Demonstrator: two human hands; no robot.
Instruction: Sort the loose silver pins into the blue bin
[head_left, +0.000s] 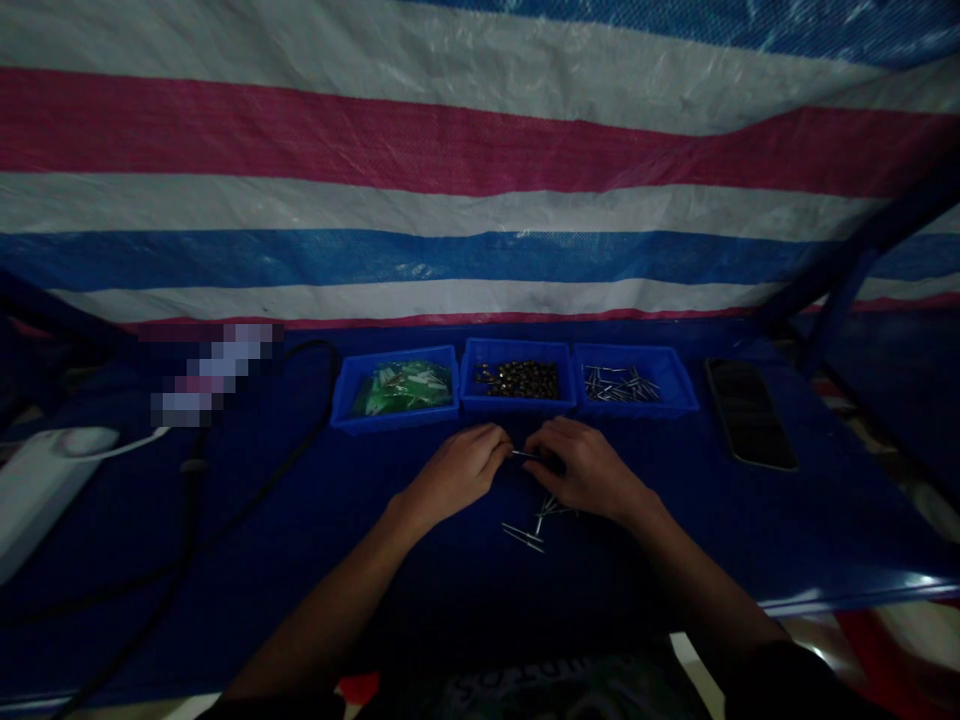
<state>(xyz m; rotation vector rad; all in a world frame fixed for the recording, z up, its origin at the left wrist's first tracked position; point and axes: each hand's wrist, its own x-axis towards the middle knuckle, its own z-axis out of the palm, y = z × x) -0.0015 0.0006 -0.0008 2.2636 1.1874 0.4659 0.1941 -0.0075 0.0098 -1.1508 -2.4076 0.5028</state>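
A thin metal pin (527,456) is pinched between the left hand (457,474) and right hand (585,468), fingers closed on its ends, dead center of the frame. More loose pins (536,522) are scattered just below, three blue bins (516,385) lined up right above.

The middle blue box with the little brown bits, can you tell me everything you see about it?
The middle bin is a small, open, blue tray that looks like plastic, with low walls. It sits flat on the blue table, at the back, wedged between two matching bins, apparently touching them. Inside lies a heap of small, dark brownish, shiny pieces, too tiny to identify. Neither hand touches it; both are just in front.
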